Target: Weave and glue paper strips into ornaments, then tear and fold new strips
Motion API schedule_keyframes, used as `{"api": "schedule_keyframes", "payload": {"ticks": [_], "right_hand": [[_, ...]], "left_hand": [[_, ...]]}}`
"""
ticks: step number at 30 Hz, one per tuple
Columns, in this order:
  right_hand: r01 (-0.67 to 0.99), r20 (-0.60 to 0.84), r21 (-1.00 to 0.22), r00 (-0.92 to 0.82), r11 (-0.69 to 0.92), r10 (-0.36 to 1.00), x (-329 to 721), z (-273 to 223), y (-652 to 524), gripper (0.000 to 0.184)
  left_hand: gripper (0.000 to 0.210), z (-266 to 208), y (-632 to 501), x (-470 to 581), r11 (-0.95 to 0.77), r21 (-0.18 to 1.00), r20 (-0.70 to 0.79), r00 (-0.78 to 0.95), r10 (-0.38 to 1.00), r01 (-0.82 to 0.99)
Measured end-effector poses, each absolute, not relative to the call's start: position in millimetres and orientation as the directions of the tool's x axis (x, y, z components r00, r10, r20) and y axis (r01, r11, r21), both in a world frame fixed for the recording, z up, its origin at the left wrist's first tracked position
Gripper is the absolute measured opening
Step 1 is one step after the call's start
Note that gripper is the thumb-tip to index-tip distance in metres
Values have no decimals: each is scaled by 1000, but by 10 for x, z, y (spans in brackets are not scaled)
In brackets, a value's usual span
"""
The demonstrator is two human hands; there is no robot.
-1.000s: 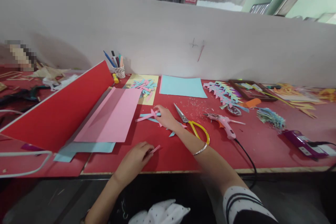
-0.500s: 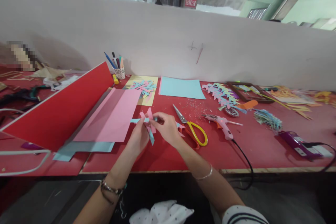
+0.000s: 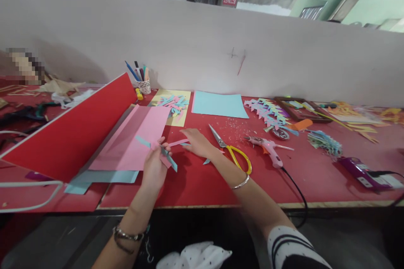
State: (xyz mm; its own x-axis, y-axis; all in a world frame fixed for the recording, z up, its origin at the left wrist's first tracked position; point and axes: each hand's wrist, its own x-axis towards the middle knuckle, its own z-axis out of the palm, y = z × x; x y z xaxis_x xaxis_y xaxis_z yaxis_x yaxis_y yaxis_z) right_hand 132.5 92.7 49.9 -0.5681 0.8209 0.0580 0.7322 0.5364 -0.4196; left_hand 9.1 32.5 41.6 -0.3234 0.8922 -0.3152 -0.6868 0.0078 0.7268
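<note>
My left hand (image 3: 154, 164) holds a small bundle of pink and blue paper strips (image 3: 164, 155) above the red table (image 3: 202, 185), at the edge of a pink sheet (image 3: 135, 136). My right hand (image 3: 198, 142) rests on the table to the right of it, fingers on a loose pink strip (image 3: 178, 142). A blue scrap (image 3: 207, 161) lies by my right wrist. Yellow-handled scissors (image 3: 232, 151) lie just right of my right hand.
A pink glue gun (image 3: 268, 149) with a black cord lies right of the scissors. A red board (image 3: 72, 132) leans at the left. Behind are a pen cup (image 3: 144, 85), a yellow sheet with cut strips (image 3: 173, 104), a blue sheet (image 3: 219, 104), paper chains (image 3: 268, 113) and a purple device (image 3: 362, 172).
The hands were together on the strip bundle; now my left hand keeps it and has moved left, while my right hand has gone down to a pink strip on the table.
</note>
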Motion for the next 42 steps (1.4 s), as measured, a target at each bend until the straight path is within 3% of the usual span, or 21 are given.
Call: {"api": "schedule_keyframes", "payload": {"ticks": [2,6,18,32,42], "right_hand": [[793,-2,-323,-546,516,838,1328,432,958,34],[808,-28,-289,-543,514,839,1304,390,926,17],[884,-48,-193,-441,425,896,1250,441,792,18],[873,-3,-307,-400,380,917,1223,324,842,27],[737,136,-555,-377,386,916,1368,334,928,17]], "left_hand": [[16,437,291,67,55,736,-321,-277,906,-675],[25,453,233,71,110,710,-319,-178,931,-696],[19,502,251,63,167,702,-344,-125,931,-692],[17,502,310,101,157,716,-338,-142,930,-680],[13,476,268,43,134,730,-321,-163,933,-670]]}}
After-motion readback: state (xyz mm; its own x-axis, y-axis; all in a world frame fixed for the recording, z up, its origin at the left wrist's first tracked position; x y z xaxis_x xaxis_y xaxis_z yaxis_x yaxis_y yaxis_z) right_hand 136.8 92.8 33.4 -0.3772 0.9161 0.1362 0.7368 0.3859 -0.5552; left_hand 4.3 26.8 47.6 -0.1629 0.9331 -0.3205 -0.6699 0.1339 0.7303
